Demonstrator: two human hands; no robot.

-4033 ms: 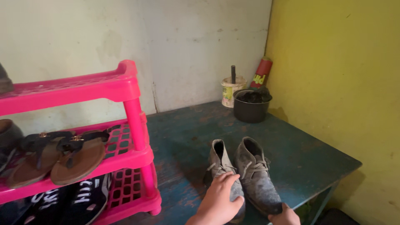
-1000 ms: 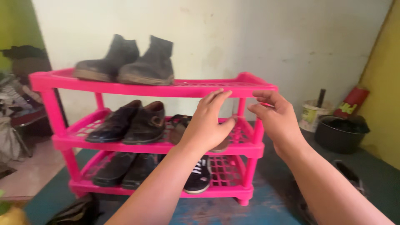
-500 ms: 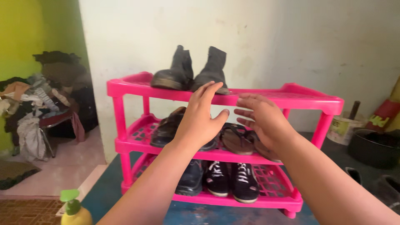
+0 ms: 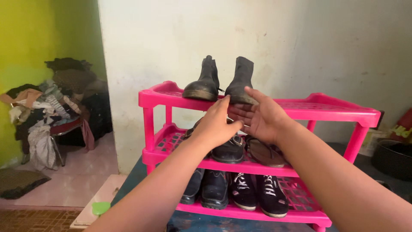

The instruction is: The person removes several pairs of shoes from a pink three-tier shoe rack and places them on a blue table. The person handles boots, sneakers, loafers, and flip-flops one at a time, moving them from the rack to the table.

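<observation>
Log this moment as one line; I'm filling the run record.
left hand: open, at top shelf edge | right hand: open, fingertips by grey boots | pink shoe rack: shoes on all shelves

Heap of clothes [image 4: 47,107], black pot [image 4: 392,157]

The top shelf [image 4: 334,107] lies bare right of the dark boots [image 4: 223,83]; lower tiers are crowded with shoes [image 4: 240,191]

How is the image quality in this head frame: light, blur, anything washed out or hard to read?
Head view: soft, even daylight with no hard glare; the pink rack and dark boots on its top shelf are sharp. The left hand and right hand are slightly soft from motion. The lower shelves sit in shadow, so the dark shoes lose detail.
</observation>
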